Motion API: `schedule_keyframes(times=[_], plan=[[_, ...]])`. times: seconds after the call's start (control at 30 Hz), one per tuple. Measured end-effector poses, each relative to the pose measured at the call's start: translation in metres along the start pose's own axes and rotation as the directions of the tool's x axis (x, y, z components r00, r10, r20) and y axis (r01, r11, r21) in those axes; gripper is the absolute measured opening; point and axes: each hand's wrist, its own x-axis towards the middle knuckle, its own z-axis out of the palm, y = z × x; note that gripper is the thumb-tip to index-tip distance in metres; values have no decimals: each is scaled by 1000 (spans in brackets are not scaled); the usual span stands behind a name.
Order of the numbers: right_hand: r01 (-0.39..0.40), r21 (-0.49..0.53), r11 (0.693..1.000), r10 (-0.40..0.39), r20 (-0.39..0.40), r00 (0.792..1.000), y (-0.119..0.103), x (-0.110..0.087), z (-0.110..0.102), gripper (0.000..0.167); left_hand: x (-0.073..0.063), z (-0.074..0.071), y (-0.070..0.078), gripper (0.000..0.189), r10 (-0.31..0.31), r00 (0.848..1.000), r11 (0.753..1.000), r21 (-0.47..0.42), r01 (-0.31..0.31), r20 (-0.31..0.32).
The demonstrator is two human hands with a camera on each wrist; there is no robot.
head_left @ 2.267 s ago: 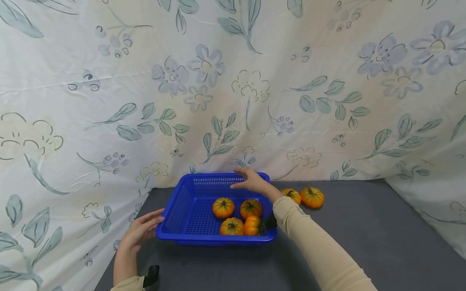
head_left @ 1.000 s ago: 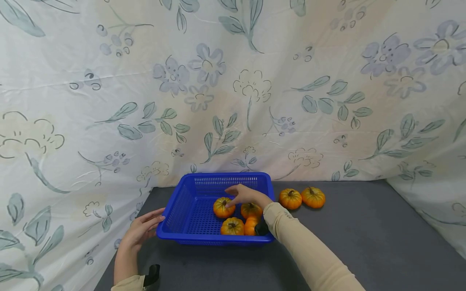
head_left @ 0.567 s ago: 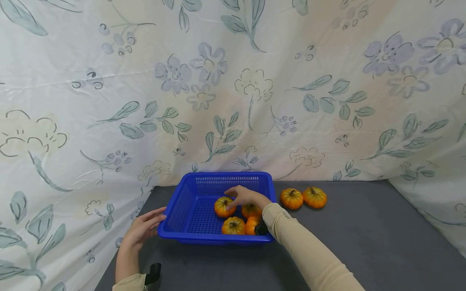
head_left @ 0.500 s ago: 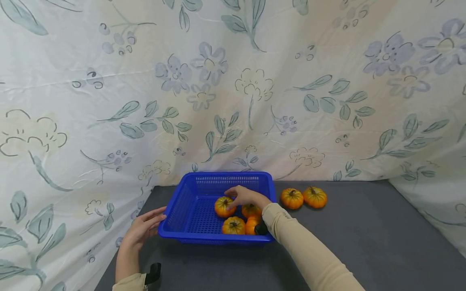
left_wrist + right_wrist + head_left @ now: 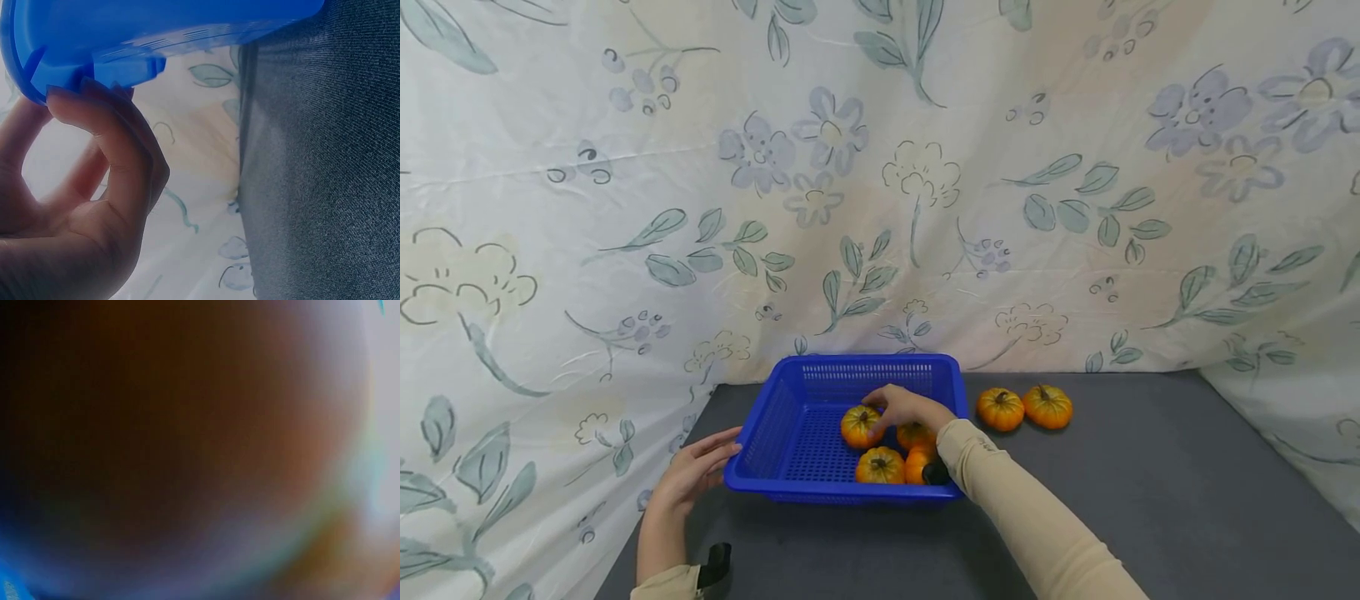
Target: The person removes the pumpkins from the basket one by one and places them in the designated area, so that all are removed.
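Note:
A blue plastic basket (image 5: pixel 775 486) with a slotted wall and floor holds several small orange pumpkins. My left hand (image 5: pixel 691 473) grips its left rim, and the left wrist view shows the bent fingers (image 5: pixel 128 150) meeting at the rim's underside. Inside the basket, my right hand (image 5: pixel 901 408) holds the back-left pumpkin (image 5: pixel 857 427), thumb on its right side and fingers behind it. Another pumpkin (image 5: pixel 913 435) sits partly under that hand. Nearest the front lie a pumpkin (image 5: pixel 880 467) and one on its side (image 5: pixel 918 463), partly covered by the black wrist camera. A dark blur fills most of the right wrist view.
Two more pumpkins, one nearer the basket (image 5: pixel 1000 410) and one farther right (image 5: pixel 1048 407), rest on the dark grey table (image 5: pixel 1150 483). A flowered cloth (image 5: pixel 970 208) hangs behind the table and along both sides.
My right hand has come down and forward-left from over the basket's back right and taken hold of the back-left pumpkin. The left hand has stayed at the rim.

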Motion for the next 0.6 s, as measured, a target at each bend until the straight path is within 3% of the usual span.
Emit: schedule_keyframes(times=[0.27, 0.6], plan=[[-11, -58, 998, 11, -3, 1000, 2, 3, 1, 60, 1, 0, -2, 69, -1, 1000, 1000, 8, 1, -2], [-19, -51, 998, 18, -21, 1000, 3, 6, 3, 61, 1, -1, -2, 66, 22, 1000, 1000, 3, -22, 11]])
